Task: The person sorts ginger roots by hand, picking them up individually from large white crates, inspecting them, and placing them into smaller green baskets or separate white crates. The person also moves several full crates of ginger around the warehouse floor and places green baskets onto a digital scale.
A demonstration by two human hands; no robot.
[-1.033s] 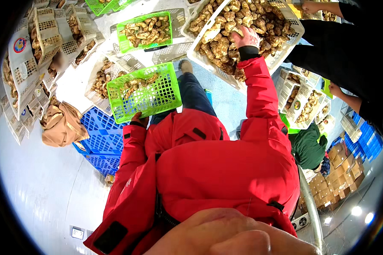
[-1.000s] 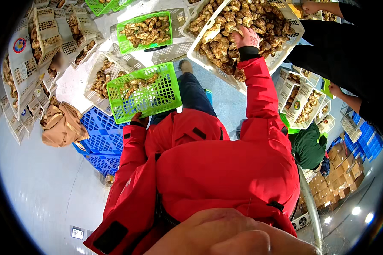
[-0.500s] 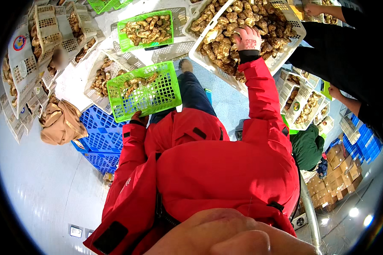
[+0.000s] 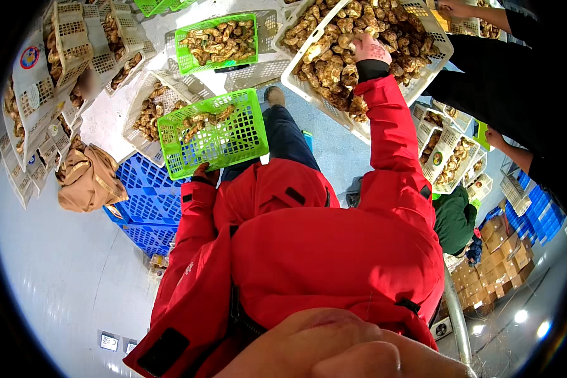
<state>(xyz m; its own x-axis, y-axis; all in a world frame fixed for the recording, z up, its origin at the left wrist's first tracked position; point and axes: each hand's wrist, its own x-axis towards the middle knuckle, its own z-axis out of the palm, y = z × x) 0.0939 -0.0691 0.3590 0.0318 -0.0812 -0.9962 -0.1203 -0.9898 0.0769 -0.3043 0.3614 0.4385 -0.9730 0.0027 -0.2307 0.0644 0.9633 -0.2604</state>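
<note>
My left hand [image 4: 206, 172] grips the near edge of a green plastic basket [image 4: 246, 150], held tilted over my legs. A few brown, knobbly mushrooms [image 4: 201, 121] lie toward its far left part; much of its slotted bottom shows bare. My right hand [image 4: 370, 50] is in a large white crate [image 4: 429, 68] heaped with similar mushrooms [image 4: 334, 69]. Its fingers are bent and drawn together on a mushroom at the top of the heap; the fingertips are partly hidden.
Another green basket [image 4: 256, 44] of mushrooms stands beyond mine. White crates [image 4: 129, 120] with mushrooms stand at left, near blue plastic pallets [image 4: 148, 195] and a brown cloth [image 4: 91, 183]. A person in dark clothes [image 4: 491, 94] stands at right; cardboard boxes [image 4: 501, 264] are stacked farther back.
My right hand has shifted slightly over the heap, and its spread fingers have drawn together. The green basket in my left hand has barely moved.
</note>
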